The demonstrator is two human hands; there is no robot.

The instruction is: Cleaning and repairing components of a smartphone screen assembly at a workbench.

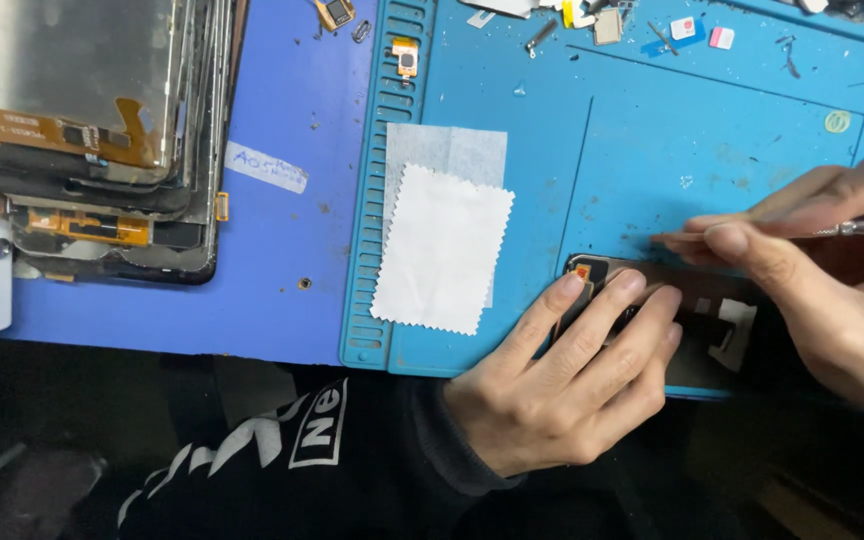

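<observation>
— What are your hands doing?
— My left hand (pixel 572 375) presses flat on a dark opened phone (pixel 697 325) lying on the blue rubber mat (pixel 652 130)'s near edge; my right hand (pixel 837 275) pinches thin metal tweezers (pixel 752 235) above it.

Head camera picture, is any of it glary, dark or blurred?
Head view: soft glare on the silvery back of the topmost panel in the stacked phone screens; the blue rubber work mat is evenly lit and sharp; the bottom strip is dim, dark clothing; the left hand looks sharp, the right hand slightly soft at the edge.
</observation>
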